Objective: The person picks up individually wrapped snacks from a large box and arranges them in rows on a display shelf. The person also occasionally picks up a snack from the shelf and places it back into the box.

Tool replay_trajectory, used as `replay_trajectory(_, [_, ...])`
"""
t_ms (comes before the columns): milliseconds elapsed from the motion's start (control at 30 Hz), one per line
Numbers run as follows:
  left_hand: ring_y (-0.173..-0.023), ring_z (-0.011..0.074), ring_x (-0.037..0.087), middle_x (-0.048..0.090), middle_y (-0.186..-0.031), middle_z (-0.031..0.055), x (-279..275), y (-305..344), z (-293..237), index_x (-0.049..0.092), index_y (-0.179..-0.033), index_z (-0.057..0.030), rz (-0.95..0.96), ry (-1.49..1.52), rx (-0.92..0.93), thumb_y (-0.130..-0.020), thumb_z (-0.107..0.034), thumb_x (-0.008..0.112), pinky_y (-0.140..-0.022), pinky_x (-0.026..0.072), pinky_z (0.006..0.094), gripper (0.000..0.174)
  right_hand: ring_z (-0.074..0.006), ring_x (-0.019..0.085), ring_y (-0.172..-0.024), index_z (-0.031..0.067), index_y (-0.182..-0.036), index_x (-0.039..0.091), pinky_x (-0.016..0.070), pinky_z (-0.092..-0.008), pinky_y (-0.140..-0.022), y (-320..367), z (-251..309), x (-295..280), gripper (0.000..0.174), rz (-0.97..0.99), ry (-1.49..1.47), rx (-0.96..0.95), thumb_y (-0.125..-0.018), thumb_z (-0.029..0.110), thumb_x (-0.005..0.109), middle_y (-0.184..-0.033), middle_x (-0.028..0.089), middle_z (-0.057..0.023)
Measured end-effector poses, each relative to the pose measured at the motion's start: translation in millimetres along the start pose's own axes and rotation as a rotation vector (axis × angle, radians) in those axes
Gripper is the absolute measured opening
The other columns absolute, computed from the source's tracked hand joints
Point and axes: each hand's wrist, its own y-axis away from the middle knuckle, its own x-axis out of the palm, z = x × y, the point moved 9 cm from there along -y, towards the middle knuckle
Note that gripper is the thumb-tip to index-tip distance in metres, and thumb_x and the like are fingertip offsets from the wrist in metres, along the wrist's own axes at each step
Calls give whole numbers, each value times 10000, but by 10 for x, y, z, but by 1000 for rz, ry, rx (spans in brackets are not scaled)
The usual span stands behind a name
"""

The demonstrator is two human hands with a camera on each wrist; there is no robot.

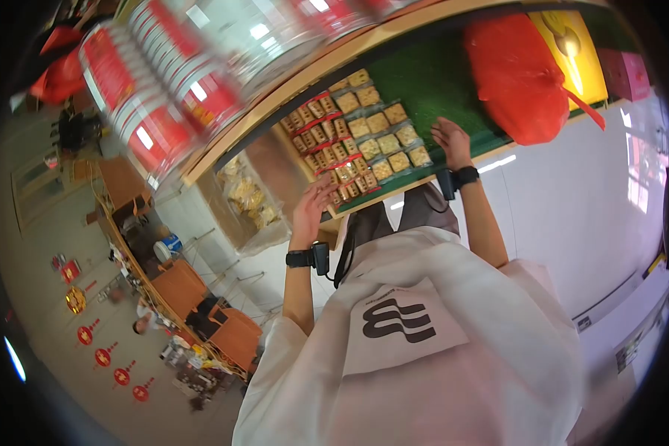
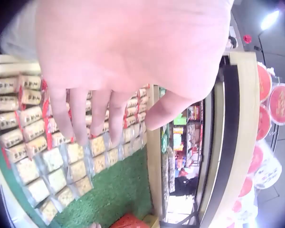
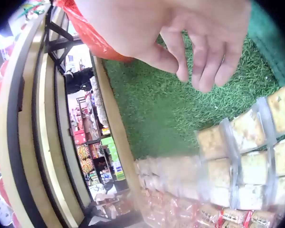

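Note:
My left hand is over the near left corner of the display, beside rows of small red-trimmed packets with dark lettering. Its fingers hang loosely above them in the left wrist view, with nothing in the grasp. To the right of these packets, square pale biscuits in clear wrappers lie in neat rows. My right hand hovers by the outer row of biscuits, over the green turf mat. Its fingers are relaxed and slightly bent, holding nothing.
A red plastic bag and a yellow box stand on the mat's right side. Red-and-white tubs line a shelf above. Below left, an open carton holds clear-wrapped goods. A wooden rim borders the mat.

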Motion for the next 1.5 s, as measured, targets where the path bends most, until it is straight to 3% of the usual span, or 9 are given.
replay_trajectory(200, [-1233,255,499,467,-1399,145,-777,547,-144,483,-1269,8,1,62,101,-957,-318,419,-1001,380,363,456,-225,613,-1007,14,-1239,559,470,-312,-897,482,-184,390,383,14,-13,-1,-912,195,478,-1120,636,-151])
replay_trajectory(433, [-1189,261,523,495,-1359,180,-1916,1057,-381,473,-1282,24,-68,161,259,-964,-302,373,-1001,392,370,466,-200,605,-1019,17,-1263,528,473,-305,-913,1389,-890,1784,390,361,315,95,-978,236,375,-1148,626,-123])
replay_trajectory(733, [-1163,235,533,550,-1294,137,-2918,1426,-670,506,-1234,-19,-136,114,308,-975,-355,387,-985,385,345,440,-205,630,-929,6,-1154,594,503,-317,-842,2240,-1538,3046,332,593,333,169,-947,233,468,-1039,647,-124])
replay_trajectory(1033, [-1204,270,515,538,-1311,165,-3680,942,-322,487,-1271,19,-181,357,18,-941,-342,430,-981,403,375,493,-195,632,-930,8,-1130,604,497,-295,-832,2373,-2239,3998,316,681,516,198,-939,240,503,-1013,648,-109])
replay_trajectory(1133, [-1220,304,500,479,-1361,202,-3646,720,-139,385,-1351,58,-200,544,-255,-922,-349,432,-1019,386,392,594,-189,638,-946,13,-1158,602,499,-289,-817,2284,-2578,4295,344,680,703,193,-944,260,494,-1034,657,-101])
replay_trajectory(1267, [-1211,360,476,372,-1414,250,-3684,177,221,254,-1410,67,-199,817,-401,-856,-480,408,-983,392,483,793,-182,663,-775,-47,-979,662,513,-298,-672,2183,-2912,4736,305,755,1057,-105,-866,223,577,-889,690,-112])
replay_trajectory(1367, [-1181,378,483,396,-1388,244,-3837,-181,613,267,-1407,58,-451,1029,-412,-860,-541,318,-978,396,488,813,-233,674,-773,-34,-1031,655,526,-330,-692,2079,-3192,5038,290,899,1416,-710,-832,166,585,-879,693,-151])
replay_trajectory(1400, [-1125,403,511,472,-1307,244,-3854,-190,654,360,-1361,26,-593,1050,-385,-877,-549,231,-942,421,503,762,-308,672,-791,-10,-1096,639,532,-372,-718,2061,-3273,5076,331,923,1489,-726,-789,107,602,-882,690,-180])
replay_trajectory(1500, [-1040,412,553,528,-1212,245,-4130,-582,938,468,-1250,-12,-665,937,-145,-910,-438,238,-871,484,500,592,-344,660,-828,14,-1168,606,528,-400,-753,1526,-4036,4764,412,1004,1212,-7,-764,92,625,-904,687,-180])
